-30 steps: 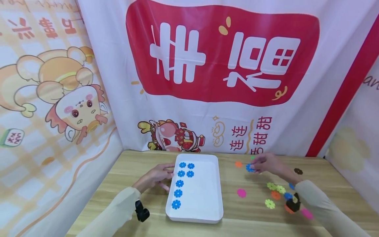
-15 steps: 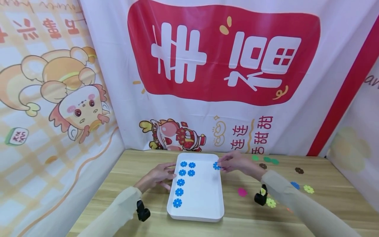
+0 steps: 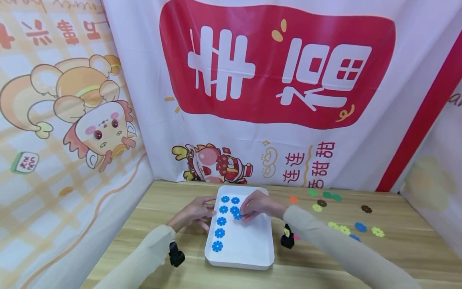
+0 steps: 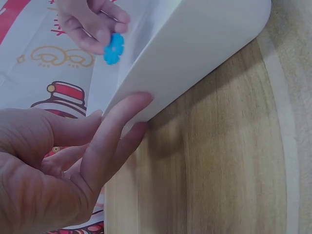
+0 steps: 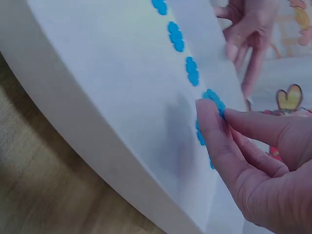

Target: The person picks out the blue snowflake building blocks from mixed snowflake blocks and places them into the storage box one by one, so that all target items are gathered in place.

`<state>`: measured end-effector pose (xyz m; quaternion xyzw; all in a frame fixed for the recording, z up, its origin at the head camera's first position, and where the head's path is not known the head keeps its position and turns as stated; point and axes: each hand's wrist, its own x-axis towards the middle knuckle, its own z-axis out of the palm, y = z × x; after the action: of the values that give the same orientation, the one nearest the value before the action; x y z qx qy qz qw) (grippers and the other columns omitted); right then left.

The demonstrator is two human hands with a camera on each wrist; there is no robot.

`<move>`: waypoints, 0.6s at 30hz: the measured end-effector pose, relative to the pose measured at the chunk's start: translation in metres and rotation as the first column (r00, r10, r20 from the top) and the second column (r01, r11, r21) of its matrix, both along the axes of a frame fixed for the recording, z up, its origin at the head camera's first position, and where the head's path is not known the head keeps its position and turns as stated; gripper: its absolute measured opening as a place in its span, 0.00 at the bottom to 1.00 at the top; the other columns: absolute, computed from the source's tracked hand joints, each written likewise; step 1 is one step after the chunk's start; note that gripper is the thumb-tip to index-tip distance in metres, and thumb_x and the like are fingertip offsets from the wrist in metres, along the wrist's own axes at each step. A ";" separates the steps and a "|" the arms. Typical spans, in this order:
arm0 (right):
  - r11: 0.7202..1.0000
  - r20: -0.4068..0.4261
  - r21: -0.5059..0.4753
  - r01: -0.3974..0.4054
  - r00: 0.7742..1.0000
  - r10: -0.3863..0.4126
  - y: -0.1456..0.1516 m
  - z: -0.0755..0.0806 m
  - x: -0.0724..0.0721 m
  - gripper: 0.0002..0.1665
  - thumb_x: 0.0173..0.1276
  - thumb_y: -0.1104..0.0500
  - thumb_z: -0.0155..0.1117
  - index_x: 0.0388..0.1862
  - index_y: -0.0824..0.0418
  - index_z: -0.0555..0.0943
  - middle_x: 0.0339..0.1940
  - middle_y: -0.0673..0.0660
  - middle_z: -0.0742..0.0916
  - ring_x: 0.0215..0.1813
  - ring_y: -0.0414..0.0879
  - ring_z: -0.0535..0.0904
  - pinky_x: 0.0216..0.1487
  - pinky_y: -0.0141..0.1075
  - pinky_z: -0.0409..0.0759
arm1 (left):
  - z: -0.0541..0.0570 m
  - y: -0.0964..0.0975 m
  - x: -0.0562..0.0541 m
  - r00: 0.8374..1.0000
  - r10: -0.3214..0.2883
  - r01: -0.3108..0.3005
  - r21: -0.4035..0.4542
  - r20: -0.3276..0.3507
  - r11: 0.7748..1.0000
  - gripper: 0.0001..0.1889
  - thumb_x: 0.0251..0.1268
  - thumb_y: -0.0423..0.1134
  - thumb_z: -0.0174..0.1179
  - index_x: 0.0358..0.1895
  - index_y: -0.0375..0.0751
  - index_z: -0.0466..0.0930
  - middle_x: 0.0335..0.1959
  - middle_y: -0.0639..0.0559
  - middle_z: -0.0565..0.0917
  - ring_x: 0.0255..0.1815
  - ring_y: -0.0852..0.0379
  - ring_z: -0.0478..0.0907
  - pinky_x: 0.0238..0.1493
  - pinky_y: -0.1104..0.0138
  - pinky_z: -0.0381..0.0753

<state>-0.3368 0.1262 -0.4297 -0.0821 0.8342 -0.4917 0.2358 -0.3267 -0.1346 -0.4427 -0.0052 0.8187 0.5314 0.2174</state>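
Note:
In the head view my right hand (image 3: 258,204) is over the white tray (image 3: 249,249), pinching a blue flower-shaped plastic disc (image 3: 237,215) between thumb and fingertips. The held disc overlaps another blue disc in the second column. More blue discs (image 3: 219,233) lie flat in the tray, one column along its left side and a short second column beside it. At the tray's left wall is my left hand (image 3: 195,212). The left wrist view shows its fingers (image 4: 119,126) against the outer wall, with another digit at the rim, holding the tray's edge.
Loose discs in yellow (image 3: 377,232), green (image 3: 327,194), brown (image 3: 366,209), orange (image 3: 294,199) and blue (image 3: 360,227) lie on the wooden table (image 3: 173,277) right of the tray. A printed cloth (image 3: 267,132) hangs behind the table.
My right hand has carried a blue disc leftward from the loose pieces, across the tray's right rim, to the second column of discs. My left hand has stayed at the tray's left side.

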 end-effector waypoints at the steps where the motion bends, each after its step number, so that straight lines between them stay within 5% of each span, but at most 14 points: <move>1: 1.000 0.003 0.011 0.000 1.000 0.000 -0.004 -0.003 0.000 0.05 0.71 0.68 0.69 0.41 0.71 0.88 0.34 0.63 0.93 0.38 0.55 0.92 0.47 0.45 0.94 | 0.000 0.000 0.001 1.000 0.000 0.000 -0.004 -0.002 1.000 0.35 0.75 0.29 0.61 0.82 0.43 0.62 0.74 0.32 0.73 0.51 0.44 0.89 0.33 0.57 0.94; 18: 0.984 -0.093 0.172 0.047 0.995 -0.032 -0.030 -0.016 0.002 0.04 0.69 0.67 0.73 0.34 0.66 0.85 0.29 0.59 0.91 0.33 0.53 0.92 0.42 0.40 0.94 | -0.001 0.000 0.002 1.000 0.012 -0.012 -0.001 -0.003 1.000 0.34 0.75 0.29 0.61 0.81 0.43 0.63 0.72 0.32 0.76 0.47 0.47 0.89 0.34 0.58 0.94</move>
<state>-0.3349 0.0959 -0.4456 -0.0667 0.8850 -0.4176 0.1947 -0.3243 -0.1344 -0.4434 -0.0095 0.8193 0.5323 0.2129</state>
